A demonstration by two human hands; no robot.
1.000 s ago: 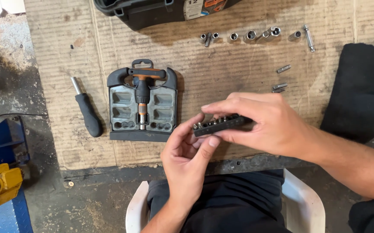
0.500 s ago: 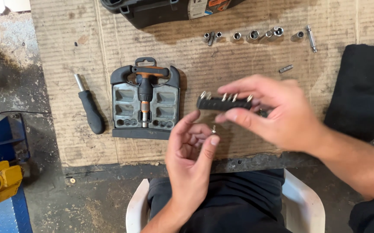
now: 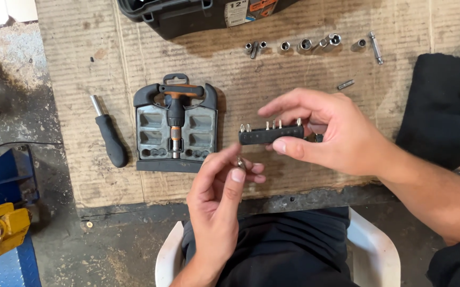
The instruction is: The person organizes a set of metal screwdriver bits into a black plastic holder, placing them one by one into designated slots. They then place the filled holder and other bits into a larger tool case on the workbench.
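The right hand [image 3: 341, 135] grips a black bit holder strip [image 3: 271, 135] between thumb and fingers, holding it level in the air above a sheet of corrugated cardboard [image 3: 81, 64]; several silver bit tips stand up out of its top edge (one slot near the middle looks vacant, though that is hard to make out). Just below and to the left of the strip, the left hand [image 3: 219, 207] is closed on a small silver bit [image 3: 240, 161], pinched between thumb and fingertips, close under the strip's left end but not touching it. Left of both hands, a grey moulded tool case [image 3: 176, 139] lies flat on the cardboard, with an orange-and-black T-handle driver [image 3: 176, 101] seated in its middle channel. Further left, well apart from the case, lies a black-handled screwdriver [image 3: 109, 138]. Along the far side of the cardboard a row of silver sockets [image 3: 304, 44] is spread out, with a loose bit [image 3: 345, 84] nearer the right hand. A black toolbox [image 3: 187, 16] sits at the top edge, and a dark cloth [image 3: 442, 111] lies to the right.
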